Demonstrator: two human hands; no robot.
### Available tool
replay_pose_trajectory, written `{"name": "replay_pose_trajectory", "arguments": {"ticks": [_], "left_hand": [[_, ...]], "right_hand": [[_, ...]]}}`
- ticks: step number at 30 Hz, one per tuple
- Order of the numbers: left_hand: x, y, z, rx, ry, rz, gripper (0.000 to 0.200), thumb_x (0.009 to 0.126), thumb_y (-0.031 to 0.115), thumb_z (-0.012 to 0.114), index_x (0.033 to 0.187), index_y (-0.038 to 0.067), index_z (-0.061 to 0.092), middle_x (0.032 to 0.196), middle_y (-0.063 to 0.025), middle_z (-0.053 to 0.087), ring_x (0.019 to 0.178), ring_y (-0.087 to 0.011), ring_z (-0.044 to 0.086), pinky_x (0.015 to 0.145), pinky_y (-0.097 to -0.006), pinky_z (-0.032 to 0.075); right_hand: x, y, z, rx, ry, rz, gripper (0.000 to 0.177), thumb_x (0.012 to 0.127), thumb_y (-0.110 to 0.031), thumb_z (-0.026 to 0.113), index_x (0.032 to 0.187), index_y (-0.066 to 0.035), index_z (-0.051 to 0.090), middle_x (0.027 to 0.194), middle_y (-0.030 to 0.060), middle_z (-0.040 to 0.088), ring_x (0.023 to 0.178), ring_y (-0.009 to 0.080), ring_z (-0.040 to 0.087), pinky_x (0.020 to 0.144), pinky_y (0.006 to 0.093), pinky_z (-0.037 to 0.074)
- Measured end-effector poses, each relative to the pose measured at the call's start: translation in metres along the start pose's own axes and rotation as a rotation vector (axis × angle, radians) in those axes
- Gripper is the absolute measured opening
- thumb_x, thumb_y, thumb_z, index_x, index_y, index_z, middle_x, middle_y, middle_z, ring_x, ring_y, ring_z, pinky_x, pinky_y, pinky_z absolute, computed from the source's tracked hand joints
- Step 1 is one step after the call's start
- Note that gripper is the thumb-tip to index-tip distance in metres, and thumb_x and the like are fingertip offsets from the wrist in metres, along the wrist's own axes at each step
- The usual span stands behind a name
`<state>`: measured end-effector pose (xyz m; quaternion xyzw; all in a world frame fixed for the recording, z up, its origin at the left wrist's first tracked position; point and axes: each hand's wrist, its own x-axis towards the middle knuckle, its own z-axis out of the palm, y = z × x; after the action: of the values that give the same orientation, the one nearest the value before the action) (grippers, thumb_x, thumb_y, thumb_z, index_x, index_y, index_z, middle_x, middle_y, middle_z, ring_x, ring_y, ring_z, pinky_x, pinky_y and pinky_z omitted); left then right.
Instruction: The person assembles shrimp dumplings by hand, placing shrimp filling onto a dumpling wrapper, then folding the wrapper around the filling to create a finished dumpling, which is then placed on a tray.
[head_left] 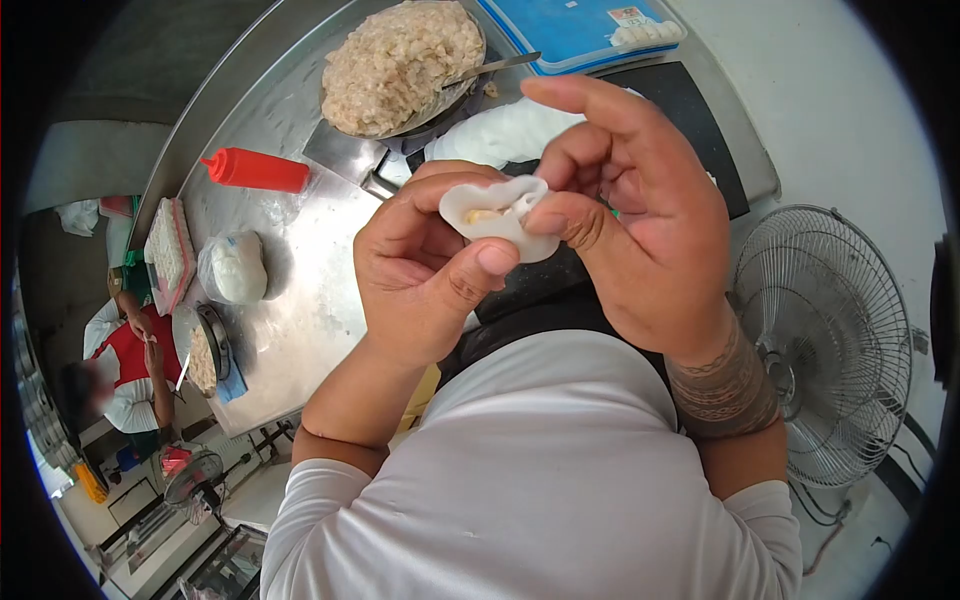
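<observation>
Between my hands, above the table's near edge, is a dumpling (480,235): a round white wrapper partly folded over pale filling, its left side gaping. My left hand (415,265) holds it from the left, thumb in front and fingers behind. My right hand (650,210) pinches the wrapper's right edge with the thumb, while its index finger stretches up and away. Beyond them, a large bowl of pale minced filling (400,65) is heaped high, with a metal spreader (495,67) lying across its rim. A white bundle (510,132) lies just behind my hands, partly hidden.
A blue-lidded tray (570,30) with white pieces is at the back right. Left on the steel table (310,230) are a red squeeze bottle (258,170) and a bagged white lump (235,268). A co-worker (140,350) stands at the far left. A fan (830,340) is right.
</observation>
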<state>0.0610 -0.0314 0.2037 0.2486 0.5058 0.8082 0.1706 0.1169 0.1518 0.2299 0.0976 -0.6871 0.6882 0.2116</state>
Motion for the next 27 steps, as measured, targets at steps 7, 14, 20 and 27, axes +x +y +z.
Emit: {"name": "replay_pose_trajectory", "arguments": {"ticks": [7,14,20,27], "left_hand": [[0.008,-0.019,0.03,-0.045,0.1,0.148,0.037,0.085,0.007,0.085,0.116,-0.001,0.067,0.123,-0.0154,0.064,0.093,-0.0148,0.066,0.069,-0.0239,0.057],[0.015,-0.017,0.033,0.076,0.046,0.03,0.037,0.085,0.004,0.085,0.117,-0.001,0.067,0.122,-0.0158,0.065,0.087,-0.0126,0.066,0.06,-0.0225,0.055],[0.027,-0.026,0.055,0.007,0.146,0.154,0.033,0.086,0.003,0.083,0.116,-0.002,0.07,0.121,-0.0163,0.067,0.087,-0.0121,0.067,0.06,-0.0215,0.054],[0.039,-0.026,0.044,0.12,0.056,0.053,0.029,0.087,0.004,0.082,0.111,-0.002,0.068,0.115,-0.0172,0.071,0.079,-0.0111,0.067,0.056,-0.0187,0.054]], "right_hand": [[0.005,-0.001,-0.036,-0.161,-0.139,-0.005,0.007,0.095,-0.001,0.071,0.101,0.003,0.07,0.096,0.0068,0.068,0.086,0.0115,0.061,0.076,0.0255,0.05],[0.008,-0.012,-0.047,0.093,-0.084,0.229,0.007,0.094,-0.001,0.071,0.1,0.002,0.069,0.097,0.008,0.067,0.086,0.0138,0.062,0.076,0.0272,0.051],[0.012,-0.002,-0.064,-0.195,-0.153,0.006,0.008,0.096,0.0,0.069,0.104,0.002,0.07,0.096,0.007,0.066,0.086,0.013,0.061,0.077,0.0264,0.05],[0.017,-0.005,-0.068,0.031,-0.065,0.203,0.008,0.094,-0.002,0.071,0.1,0.002,0.069,0.094,0.0072,0.066,0.084,0.0159,0.062,0.076,0.0279,0.05]]}}
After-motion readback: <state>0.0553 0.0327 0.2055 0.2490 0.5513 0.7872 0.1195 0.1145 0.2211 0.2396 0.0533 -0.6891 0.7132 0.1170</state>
